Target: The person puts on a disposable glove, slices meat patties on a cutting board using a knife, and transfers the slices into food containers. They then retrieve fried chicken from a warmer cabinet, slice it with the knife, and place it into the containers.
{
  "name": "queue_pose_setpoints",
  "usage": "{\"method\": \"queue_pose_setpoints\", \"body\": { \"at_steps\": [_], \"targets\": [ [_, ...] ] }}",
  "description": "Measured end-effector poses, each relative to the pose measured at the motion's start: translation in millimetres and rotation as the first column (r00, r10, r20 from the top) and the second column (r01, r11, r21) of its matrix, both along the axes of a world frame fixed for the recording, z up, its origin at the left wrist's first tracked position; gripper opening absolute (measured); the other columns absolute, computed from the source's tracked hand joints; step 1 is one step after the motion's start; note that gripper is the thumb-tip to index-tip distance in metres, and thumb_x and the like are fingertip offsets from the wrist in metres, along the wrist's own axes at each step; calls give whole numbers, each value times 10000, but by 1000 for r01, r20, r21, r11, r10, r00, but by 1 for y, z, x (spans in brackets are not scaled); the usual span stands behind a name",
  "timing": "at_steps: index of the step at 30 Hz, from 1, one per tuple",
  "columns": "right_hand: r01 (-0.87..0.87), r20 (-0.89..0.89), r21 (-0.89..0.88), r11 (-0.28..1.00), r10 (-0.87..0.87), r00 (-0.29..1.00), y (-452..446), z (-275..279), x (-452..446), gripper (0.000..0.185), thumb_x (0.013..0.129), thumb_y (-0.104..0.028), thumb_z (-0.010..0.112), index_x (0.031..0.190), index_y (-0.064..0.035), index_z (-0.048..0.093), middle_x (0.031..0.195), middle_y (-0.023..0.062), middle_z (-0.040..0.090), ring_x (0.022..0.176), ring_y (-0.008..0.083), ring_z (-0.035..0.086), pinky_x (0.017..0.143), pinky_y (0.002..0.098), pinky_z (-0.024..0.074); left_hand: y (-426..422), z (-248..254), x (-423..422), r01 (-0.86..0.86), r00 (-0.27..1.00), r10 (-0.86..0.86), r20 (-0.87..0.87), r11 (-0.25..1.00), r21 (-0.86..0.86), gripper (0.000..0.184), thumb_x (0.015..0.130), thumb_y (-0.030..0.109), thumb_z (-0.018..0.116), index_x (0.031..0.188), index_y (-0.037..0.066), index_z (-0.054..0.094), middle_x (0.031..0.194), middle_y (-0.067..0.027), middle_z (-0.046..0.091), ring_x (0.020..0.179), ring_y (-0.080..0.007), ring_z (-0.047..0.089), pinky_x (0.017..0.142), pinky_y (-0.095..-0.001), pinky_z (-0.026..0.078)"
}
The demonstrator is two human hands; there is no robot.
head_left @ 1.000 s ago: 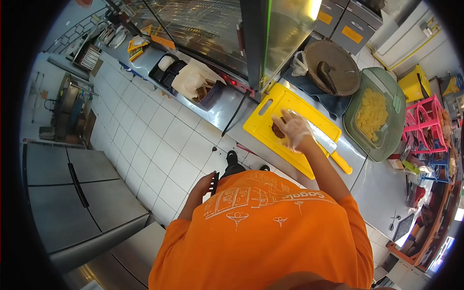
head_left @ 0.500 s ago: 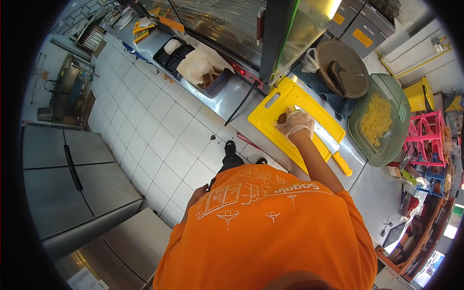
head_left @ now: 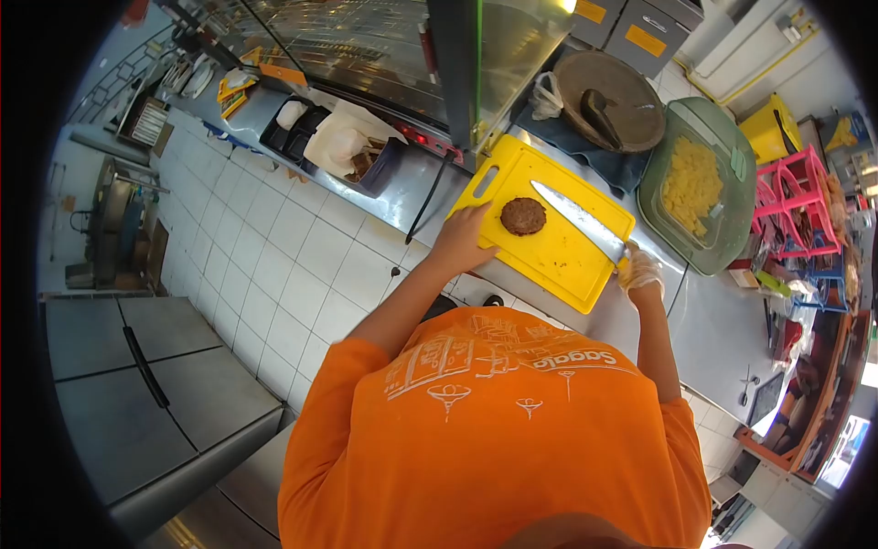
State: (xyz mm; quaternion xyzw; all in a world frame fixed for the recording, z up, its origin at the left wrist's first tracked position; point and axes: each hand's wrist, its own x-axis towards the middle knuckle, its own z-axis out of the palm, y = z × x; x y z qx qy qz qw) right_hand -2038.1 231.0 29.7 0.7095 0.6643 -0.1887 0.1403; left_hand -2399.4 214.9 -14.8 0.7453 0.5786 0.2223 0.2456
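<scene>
A round brown patty (head_left: pixel 523 216) lies flat on the yellow cutting board (head_left: pixel 572 261), with a few dark crumbs near it. A long-bladed knife (head_left: pixel 578 220) rests across the board's far side, its tip toward the patty's upper right. My right hand (head_left: pixel 644 271), in a clear plastic glove, is closed around the knife's handle at the board's right edge; the handle is mostly hidden. My bare left hand (head_left: pixel 465 240) touches the board's near left edge, its fingers stretched and thumb apart, a short way left of the patty.
Behind the board are a stone mortar (head_left: pixel 631 96) with a pestle and a green-lidded tub (head_left: pixel 692 188) of yellow chunks. A lined dark container (head_left: pixel 375 178) stands left on the counter by a glass cabinet (head_left: pixel 366 55). Pink racks (head_left: pixel 805 201) stand right.
My right hand has left the patty and moved right onto the knife handle. My left hand has come up from my side to the board's edge. The view has shifted slightly.
</scene>
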Motion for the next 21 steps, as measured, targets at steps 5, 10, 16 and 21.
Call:
{"method": "queue_pose_setpoints", "body": {
  "at_steps": [5, 10, 16, 21],
  "targets": [
    [-4, -108, 100, 995, 15, 994, -24, -16, 2, 568, 913, -214, 526, 1451, -169, 353, 1053, 186, 676, 1030, 359, 636, 894, 442, 496, 52, -17, 33, 130, 968, -129, -217, 991, -10, 801, 658, 344, 830, 1309, 18, 498, 1211, -189, 544, 1138, -363, 519, 1007, -446, 409],
    [228, -321, -26, 973, -224, 920, -62, -9, -20, 417, 977, -352, 408, 1347, -176, 487, 1060, 201, 678, 998, 383, 641, 865, 475, 492, 39, -15, 56, 49, 966, -78, -245, 991, -123, 766, 634, 418, 839, 1217, 20, 541, 1154, -164, 549, 1118, -342, 529, 954, -445, 434],
    [207, -183, -138, 969, -230, 956, -62, 32, -87, 309, 983, -298, 417, 1170, -112, 578, 1077, 181, 676, 1021, 371, 643, 864, 462, 503, -3, -14, 107, -69, 969, 32, -246, 988, -141, 919, 636, 512, 827, 1302, -8, 468, 1216, -178, 524, 1151, -351, 504, 941, -478, 422],
    [-1, -140, -133, 991, -17, 990, -47, 42, -98, 268, 921, -192, 508, 1163, -99, 576, 1112, 155, 678, 1053, 341, 647, 870, 431, 519, -12, -8, 95, -140, 961, 132, -244, 990, -20, 1154, 658, 519, 816, 1475, -42, 226, 1436, -229, 365, 1326, -368, 361, 1064, -499, 312]
  ]
}}
